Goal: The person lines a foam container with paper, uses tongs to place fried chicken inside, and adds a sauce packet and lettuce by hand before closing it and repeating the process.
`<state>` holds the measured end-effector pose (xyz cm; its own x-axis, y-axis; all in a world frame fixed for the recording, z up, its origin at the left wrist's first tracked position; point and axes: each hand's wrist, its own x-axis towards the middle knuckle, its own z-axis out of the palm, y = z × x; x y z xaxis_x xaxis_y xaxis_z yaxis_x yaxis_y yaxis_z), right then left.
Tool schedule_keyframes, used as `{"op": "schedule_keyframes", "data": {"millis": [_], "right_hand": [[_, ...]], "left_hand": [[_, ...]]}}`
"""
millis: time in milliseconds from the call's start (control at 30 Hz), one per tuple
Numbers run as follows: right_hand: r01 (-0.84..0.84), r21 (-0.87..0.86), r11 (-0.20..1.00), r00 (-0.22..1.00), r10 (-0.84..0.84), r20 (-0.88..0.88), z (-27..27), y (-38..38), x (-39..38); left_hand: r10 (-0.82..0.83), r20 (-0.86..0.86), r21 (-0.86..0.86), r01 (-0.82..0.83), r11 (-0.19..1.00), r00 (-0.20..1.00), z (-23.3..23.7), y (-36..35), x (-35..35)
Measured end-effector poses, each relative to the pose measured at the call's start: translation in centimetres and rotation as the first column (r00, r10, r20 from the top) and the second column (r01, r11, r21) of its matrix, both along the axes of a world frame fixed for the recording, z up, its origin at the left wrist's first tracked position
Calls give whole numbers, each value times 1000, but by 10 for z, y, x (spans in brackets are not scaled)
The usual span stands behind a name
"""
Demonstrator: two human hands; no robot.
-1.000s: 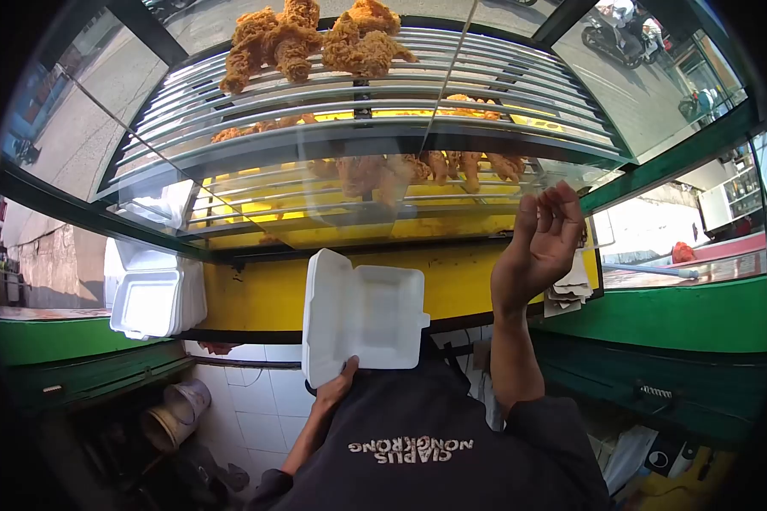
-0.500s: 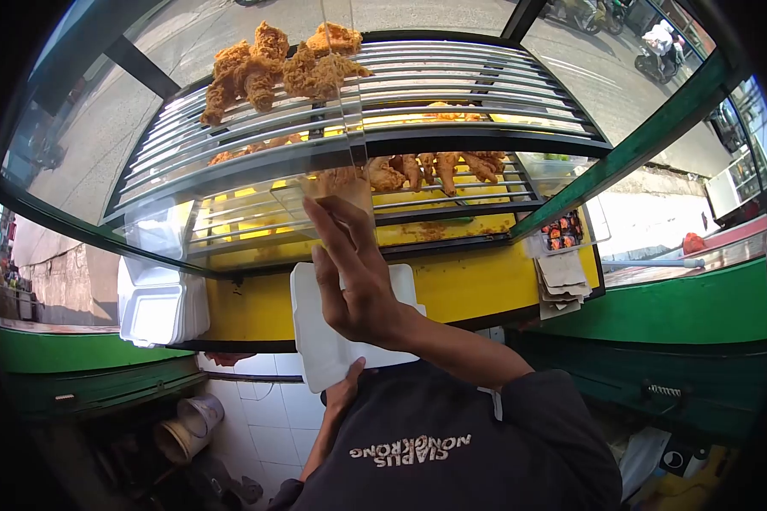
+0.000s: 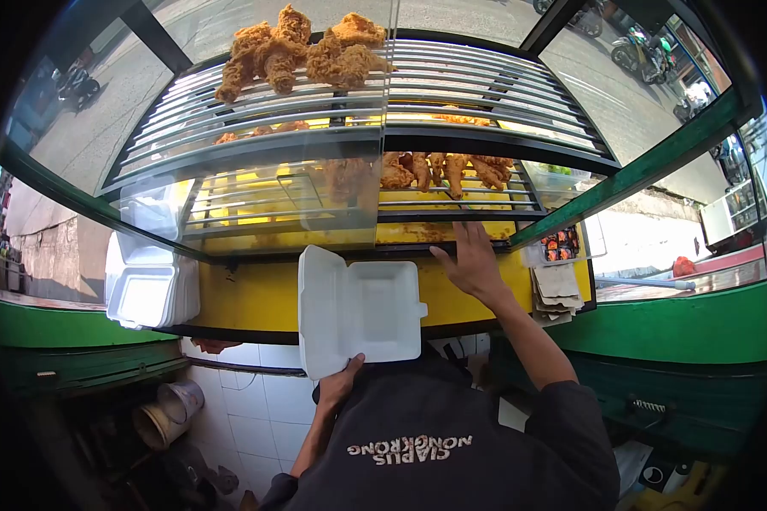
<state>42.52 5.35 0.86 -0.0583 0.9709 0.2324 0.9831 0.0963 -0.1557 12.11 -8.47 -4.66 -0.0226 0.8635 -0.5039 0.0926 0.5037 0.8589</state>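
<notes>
Your left hand [image 3: 339,385] pinches the near edge of the open foam clamshell box [image 3: 362,308] before the yellow counter [image 3: 256,294] as your right hand [image 3: 469,264], fingers spread and empty, reaches toward the fried chicken [image 3: 439,170] beyond, and that slim grip may tip the box.

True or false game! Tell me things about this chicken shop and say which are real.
The left hand holds an open white foam box. True.
That box is full of chicken. False: it is empty.
The right hand reaches toward the glass display case. True.
The top metal rack is bare. False: golden fried chicken pieces lie on it.
The stack of white foam boxes sits on the right. False: on the left.
</notes>
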Motion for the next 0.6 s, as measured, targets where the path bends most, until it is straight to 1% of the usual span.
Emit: {"op": "schedule_keyframes", "data": {"millis": [33,100,133,167,233,267,300,333,367,400,433,467,533,567,600], "right_hand": [[-4,-1,1000,1000,4,0,2,6,7],[30,-69,997,995,-23,101,8,27,17],[31,-490,871,995,-71,-64,41,41,11],[30,-491,870,995,-72,-66,43,49,9],[-44,-561,826,997,-4,-83,45,60,6],[-46,-560,827,996,-4,-87,35,64,8],[-8,-512,859,999,-20,-49,16,70,11],[26,-463,886,999,-36,-13,9,72,9],[20,-463,886,999,-30,-15,4,73,9],[19,-379,925,1000,-17,7,4,69,7],[18,-292,956,999,-9,32,4,64,6],[16,-292,956,999,-6,34,0,64,9],[-77,-177,981,992,92,82,-6,59,15],[-81,-177,981,992,97,83,-7,55,20],[-15,-316,949,1000,12,-11,7,47,19]], "left_hand": [[4,0,-1,-4,1000,1000,2,0,0],[-2,81,-46,6,999,997,6,4,2],[-2,80,-43,6,999,997,5,6,2],[-22,74,-29,24,999,997,3,6,2],[-44,62,-12,44,999,997,4,9,3],[-45,60,13,45,999,997,5,10,4],[-46,58,37,44,998,997,7,12,4],[-43,55,36,41,999,998,11,14,3],[-91,18,-17,91,996,996,15,17,2],[-141,-13,-74,139,987,990,17,19,2],[-138,-11,-78,136,988,990,17,19,1],[-155,14,-101,155,983,988,17,22,1],[-168,36,-130,171,977,985,19,23,0],[-167,31,-123,170,978,985,20,24,1],[-166,26,-117,168,979,986,22,25,2]]}}
